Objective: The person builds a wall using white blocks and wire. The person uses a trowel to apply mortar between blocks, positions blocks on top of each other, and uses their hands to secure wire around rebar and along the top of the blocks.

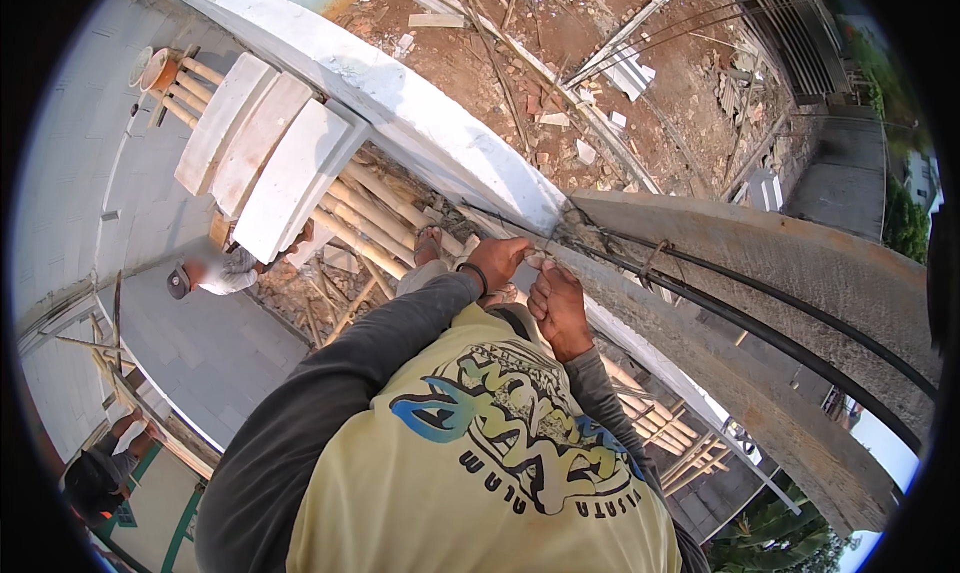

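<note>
My left hand, with a dark band at its wrist, is closed with thumb and forefinger stretched toward my right hand. My right hand is curled up close beside it, its fingertips pressed together. A small pale bit shows between the fingertips of both hands, too small to name. Both hands are in front of my chest, over the edge of a white block wall. Just to their right, dark steel bars run out between two rough boards, bound by a wire tie.
White blocks are stacked on bamboo poles at the left. Below them a person in a cap reaches up toward the blocks. Another person is at the lower left. Rubble-strewn soil lies beyond the wall.
</note>
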A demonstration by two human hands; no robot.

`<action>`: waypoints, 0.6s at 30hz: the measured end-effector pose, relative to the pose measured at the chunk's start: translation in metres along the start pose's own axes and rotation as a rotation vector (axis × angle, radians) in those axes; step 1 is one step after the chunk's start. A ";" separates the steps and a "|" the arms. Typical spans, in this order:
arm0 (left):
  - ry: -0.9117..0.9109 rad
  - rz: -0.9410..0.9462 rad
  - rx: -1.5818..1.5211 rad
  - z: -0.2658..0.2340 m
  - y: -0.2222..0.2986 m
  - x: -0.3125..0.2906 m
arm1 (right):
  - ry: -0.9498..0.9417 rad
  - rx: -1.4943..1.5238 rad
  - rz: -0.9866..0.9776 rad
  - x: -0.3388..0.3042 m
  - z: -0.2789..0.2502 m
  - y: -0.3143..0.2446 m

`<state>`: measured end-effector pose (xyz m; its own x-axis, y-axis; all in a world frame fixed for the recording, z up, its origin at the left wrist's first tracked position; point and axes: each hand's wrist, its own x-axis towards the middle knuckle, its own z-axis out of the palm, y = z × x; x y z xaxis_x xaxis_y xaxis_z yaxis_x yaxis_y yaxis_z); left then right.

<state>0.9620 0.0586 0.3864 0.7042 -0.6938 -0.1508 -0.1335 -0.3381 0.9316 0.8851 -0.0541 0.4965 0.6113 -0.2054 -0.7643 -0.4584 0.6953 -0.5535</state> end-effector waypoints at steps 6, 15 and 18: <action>-0.092 -0.111 -0.134 0.012 0.008 -0.004 | 0.138 -0.337 -0.073 0.015 0.023 0.003; -0.274 -0.013 -0.260 0.019 -0.021 -0.019 | 0.153 -1.056 -0.190 0.028 0.020 0.009; -0.163 -0.085 -0.475 0.002 -0.008 -0.013 | 0.148 -0.769 0.003 0.005 0.021 0.003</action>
<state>0.9525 0.0689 0.3803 0.5756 -0.7795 -0.2473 0.2779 -0.0979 0.9556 0.9009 -0.0390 0.4979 0.5422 -0.3314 -0.7721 -0.8109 0.0342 -0.5841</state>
